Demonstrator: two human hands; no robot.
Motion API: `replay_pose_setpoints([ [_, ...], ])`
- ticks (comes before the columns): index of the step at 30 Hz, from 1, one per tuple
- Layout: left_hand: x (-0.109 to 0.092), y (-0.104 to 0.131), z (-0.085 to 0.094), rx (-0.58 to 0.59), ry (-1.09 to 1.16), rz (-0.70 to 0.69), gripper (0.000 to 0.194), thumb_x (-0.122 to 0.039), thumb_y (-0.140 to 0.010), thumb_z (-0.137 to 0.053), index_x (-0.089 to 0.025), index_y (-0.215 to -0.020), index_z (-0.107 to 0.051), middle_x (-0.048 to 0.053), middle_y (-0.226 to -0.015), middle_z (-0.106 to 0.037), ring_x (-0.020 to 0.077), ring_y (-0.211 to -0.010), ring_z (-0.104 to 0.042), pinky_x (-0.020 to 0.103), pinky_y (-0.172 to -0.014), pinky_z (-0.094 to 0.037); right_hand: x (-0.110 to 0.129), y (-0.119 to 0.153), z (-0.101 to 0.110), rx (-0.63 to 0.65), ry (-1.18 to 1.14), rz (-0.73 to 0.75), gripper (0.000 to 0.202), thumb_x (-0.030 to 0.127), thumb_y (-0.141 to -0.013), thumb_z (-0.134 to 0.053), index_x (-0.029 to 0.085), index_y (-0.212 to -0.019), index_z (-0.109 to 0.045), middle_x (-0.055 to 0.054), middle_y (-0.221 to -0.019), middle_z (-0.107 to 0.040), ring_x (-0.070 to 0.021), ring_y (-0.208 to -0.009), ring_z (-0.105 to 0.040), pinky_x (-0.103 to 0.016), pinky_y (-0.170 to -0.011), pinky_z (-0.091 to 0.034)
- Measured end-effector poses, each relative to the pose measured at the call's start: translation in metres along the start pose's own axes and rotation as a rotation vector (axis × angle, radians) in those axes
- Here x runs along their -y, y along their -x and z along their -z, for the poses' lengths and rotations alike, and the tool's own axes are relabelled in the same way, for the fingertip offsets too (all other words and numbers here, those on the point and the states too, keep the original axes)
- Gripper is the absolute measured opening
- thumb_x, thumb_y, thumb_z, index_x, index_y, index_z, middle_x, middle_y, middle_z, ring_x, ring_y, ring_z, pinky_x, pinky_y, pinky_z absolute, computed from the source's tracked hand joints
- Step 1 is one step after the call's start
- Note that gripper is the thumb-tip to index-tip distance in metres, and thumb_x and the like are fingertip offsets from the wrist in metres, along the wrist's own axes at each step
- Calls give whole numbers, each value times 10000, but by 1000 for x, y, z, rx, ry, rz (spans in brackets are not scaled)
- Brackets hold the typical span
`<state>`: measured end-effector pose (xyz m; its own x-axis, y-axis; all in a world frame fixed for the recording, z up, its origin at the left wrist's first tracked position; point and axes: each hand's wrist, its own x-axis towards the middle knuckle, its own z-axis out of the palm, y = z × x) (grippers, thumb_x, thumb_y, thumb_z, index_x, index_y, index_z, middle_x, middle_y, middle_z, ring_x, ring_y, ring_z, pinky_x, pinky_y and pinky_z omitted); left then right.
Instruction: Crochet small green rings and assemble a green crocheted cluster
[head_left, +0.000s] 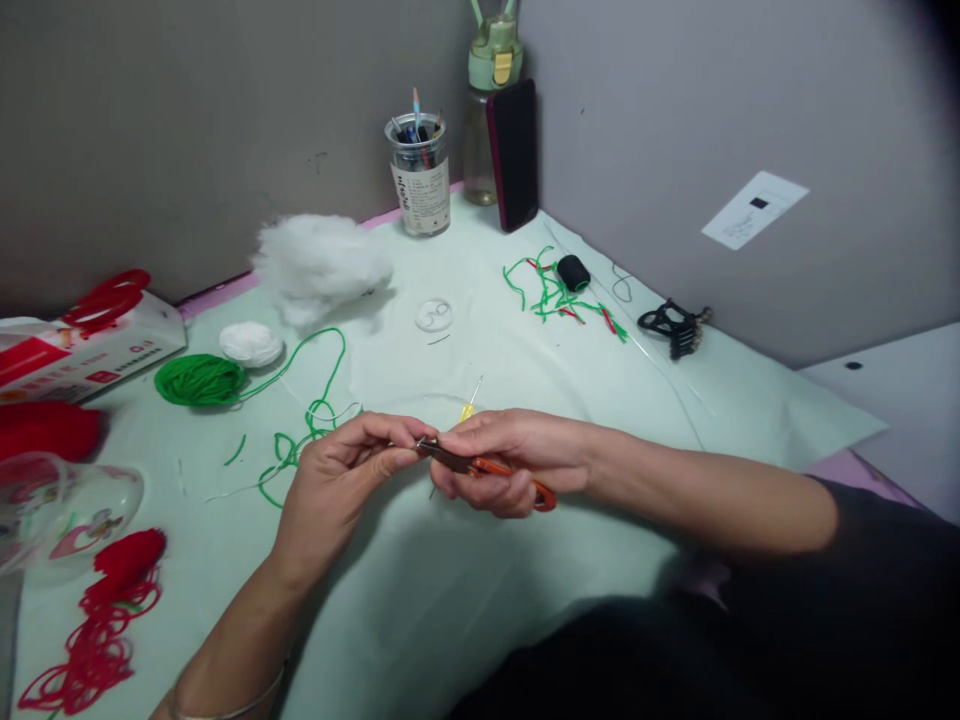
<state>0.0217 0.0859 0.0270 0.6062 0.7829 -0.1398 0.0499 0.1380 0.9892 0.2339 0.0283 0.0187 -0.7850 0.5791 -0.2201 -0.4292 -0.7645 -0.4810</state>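
Note:
My right hand (499,465) is wrapped round a pair of orange-handled pliers (484,466), whose dark jaws point left. The jaw tips meet a tiny metallic piece (421,444) pinched between the thumb and forefinger of my left hand (345,485); its exact shape is too small to tell. Just behind my right hand lies a yellow-handled hook (467,411) with a thin metal tip. Left of my left hand, loose green yarn (322,415) curls over the pale green cloth, running back to a green yarn ball (200,380).
White stuffing (322,262), a white yarn ball (251,343) and a tangle of red yarn (94,650) lie at the left. At the back stand a pen cup (421,185), a bottle (480,140) and a phone (514,155). Yarn scraps (559,295) and a black hair clip (675,325) sit right.

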Motion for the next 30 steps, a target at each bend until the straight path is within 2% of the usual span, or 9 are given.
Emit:
replay_pose_setpoints([
  [7,4,0,0,-24,51,42,49,-224,-857,-763,-207,-825,-731,38,-1003,-778,171,-947,-709,271,-906,-546,0,1,-2,-43,28,17,356,402,-1023,-477,111,-885,-630,83,-530,-409,-19,-369,-211,-98,-323,-268],
  [20,1,1,-2,-19,80,63,62,-237,-871,-757,-215,-830,-716,8,-1003,-776,139,-944,-708,226,-894,-537,1,0,-2,-75,103,47,347,419,-1014,-493,120,-891,-621,85,-516,-422,-22,-356,-216,-115,-316,-247],
  [30,-1,1,-2,-39,-11,58,79,-273,-851,-772,-212,-833,-723,37,-1001,-775,173,-942,-711,266,-875,-547,2,0,-7,-220,273,74,365,455,-976,-563,120,-850,-636,89,-488,-429,-23,-362,-194,-127,-306,-208],
])
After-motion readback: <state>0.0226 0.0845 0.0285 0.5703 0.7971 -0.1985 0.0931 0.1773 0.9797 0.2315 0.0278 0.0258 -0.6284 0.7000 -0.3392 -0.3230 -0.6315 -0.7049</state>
